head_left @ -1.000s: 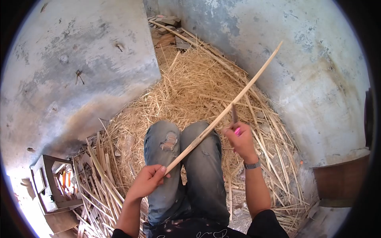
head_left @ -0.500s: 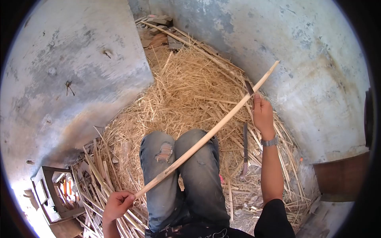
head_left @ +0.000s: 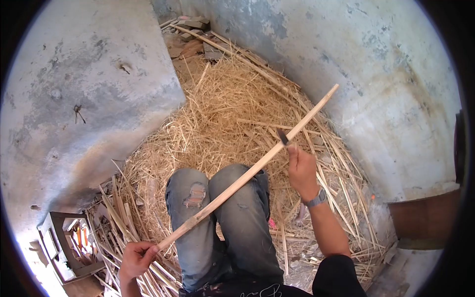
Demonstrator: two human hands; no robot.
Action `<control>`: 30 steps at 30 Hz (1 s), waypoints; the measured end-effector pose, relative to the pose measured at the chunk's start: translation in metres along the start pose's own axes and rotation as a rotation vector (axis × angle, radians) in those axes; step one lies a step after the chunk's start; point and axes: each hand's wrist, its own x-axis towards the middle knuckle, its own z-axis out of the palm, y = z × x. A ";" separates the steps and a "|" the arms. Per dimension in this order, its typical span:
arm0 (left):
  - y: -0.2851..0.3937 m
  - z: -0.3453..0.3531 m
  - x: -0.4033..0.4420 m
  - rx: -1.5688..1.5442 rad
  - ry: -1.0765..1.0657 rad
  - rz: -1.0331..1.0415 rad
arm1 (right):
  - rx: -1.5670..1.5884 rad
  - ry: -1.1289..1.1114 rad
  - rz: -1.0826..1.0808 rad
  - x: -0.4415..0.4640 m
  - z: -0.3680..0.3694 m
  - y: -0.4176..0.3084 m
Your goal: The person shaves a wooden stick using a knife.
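A long pale wooden stick (head_left: 237,184) slants across my knees, its far end raised toward the right wall. My left hand (head_left: 137,258) is closed around its near end, thumb on top. My right hand (head_left: 302,171) is closed on a knife, whose dark blade (head_left: 282,136) lies across the stick beyond its middle and touches it. The knife's handle is hidden in my fist. Under the stick are my knees in worn jeans (head_left: 242,222), torn at the left one.
A heap of straw-like shavings (head_left: 227,114) covers the floor ahead. Thin wooden strips (head_left: 121,213) lie at the left, with more along the right wall (head_left: 356,54). A dark open frame (head_left: 64,247) stands at lower left. Rubble (head_left: 190,24) lies in the back corner.
My right hand has drawn the knife down along the stick toward me. The stick and my left hand have shifted slightly left and down. The dark tool on the floor is now mostly covered.
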 end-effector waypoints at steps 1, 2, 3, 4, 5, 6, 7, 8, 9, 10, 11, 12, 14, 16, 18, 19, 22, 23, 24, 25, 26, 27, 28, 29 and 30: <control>0.001 0.000 -0.001 0.003 -0.019 -0.036 | 0.001 -0.004 -0.002 -0.011 0.004 -0.009; -0.001 0.000 -0.002 0.003 -0.019 -0.040 | 0.056 -0.030 0.005 -0.023 0.008 -0.020; -0.003 0.000 -0.002 -0.032 -0.036 -0.051 | 0.113 -0.054 0.014 -0.032 0.013 -0.026; -0.005 0.000 -0.002 -0.067 -0.055 -0.060 | 0.113 -0.054 0.017 -0.038 0.017 -0.027; -0.004 0.000 -0.002 -0.064 -0.058 -0.059 | 0.133 -0.018 0.009 -0.043 0.023 -0.027; -0.003 -0.001 -0.003 -0.093 -0.073 -0.075 | 0.157 0.019 -0.001 -0.044 0.027 -0.026; -0.002 0.000 -0.004 -0.125 -0.087 -0.091 | 0.157 0.021 -0.004 -0.044 0.028 -0.025; -0.001 0.001 -0.006 -0.126 -0.088 -0.091 | 0.169 -0.002 0.011 -0.044 0.028 -0.025; -0.001 0.002 -0.007 -0.133 -0.092 -0.104 | 0.180 -0.023 0.024 -0.044 0.028 -0.024; -0.002 0.003 -0.007 -0.143 -0.097 -0.115 | 0.177 -0.020 0.020 -0.045 0.027 -0.025; -0.002 0.004 -0.008 -0.142 -0.096 -0.112 | 0.223 -0.064 0.018 -0.046 0.027 -0.025; -0.003 0.005 -0.009 -0.224 -0.120 -0.150 | 0.267 -0.109 0.016 -0.048 0.027 -0.026; -0.006 0.009 -0.010 -0.307 -0.143 -0.185 | 0.266 -0.159 0.052 -0.054 0.024 -0.035; -0.009 0.015 -0.012 -0.270 -0.108 -0.188 | 0.265 -0.214 0.087 -0.066 0.026 -0.046; -0.005 0.025 -0.010 -0.326 -0.130 -0.192 | 0.306 -0.341 -0.079 -0.081 0.031 -0.058; -0.003 0.030 -0.007 -0.380 -0.157 -0.189 | 0.278 -0.380 -0.044 -0.080 0.027 -0.062; 0.000 0.040 0.004 -0.469 -0.237 -0.199 | 0.173 -0.445 -0.090 -0.079 0.019 -0.069; 0.005 0.046 0.007 -0.469 -0.240 -0.199 | 0.171 -0.445 -0.087 -0.080 0.015 -0.072; 0.012 0.053 0.010 -0.459 -0.234 -0.209 | 0.132 -0.504 -0.114 -0.079 0.012 -0.076; 0.019 0.059 0.014 -0.450 -0.227 -0.217 | 0.091 -0.564 -0.142 -0.078 0.011 -0.079; 0.027 0.066 0.019 -0.452 -0.227 -0.215 | 0.089 -0.563 -0.144 -0.079 0.010 -0.081; 0.035 0.073 0.024 -0.465 -0.231 -0.210 | 0.134 -0.571 -0.126 -0.080 0.009 -0.083; 0.041 0.078 0.028 -0.476 -0.235 -0.204 | 0.179 -0.576 -0.107 -0.081 0.007 -0.084; 0.044 0.082 0.034 -0.475 -0.238 -0.199 | 0.176 -0.571 -0.108 -0.079 0.004 -0.086; 0.046 0.086 0.038 -0.490 -0.252 -0.199 | 0.155 -0.679 -0.151 -0.076 -0.001 -0.089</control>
